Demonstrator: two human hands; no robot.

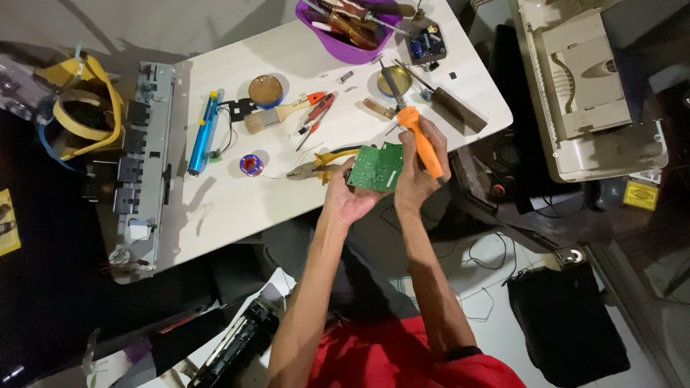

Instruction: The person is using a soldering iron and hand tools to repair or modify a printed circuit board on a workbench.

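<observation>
My left hand (346, 197) holds a small green circuit board (376, 167) up over the near edge of the white table (237, 208). My right hand (422, 171) grips an orange-handled soldering iron (422, 140); its tip end points away from me, above the board's top edge. Both forearms reach up from my red shirt. Yellow-handled pliers (318, 165) lie on the table just left of the board.
On the table lie a blue desoldering pump (202, 133), a solder spool (251, 164), a brush (277, 115), a red screwdriver (318, 113), round tins (265, 90), a purple bowl of tools (352, 32). A grey metal chassis (144, 165) lies left, a beige printer housing (586, 86) right.
</observation>
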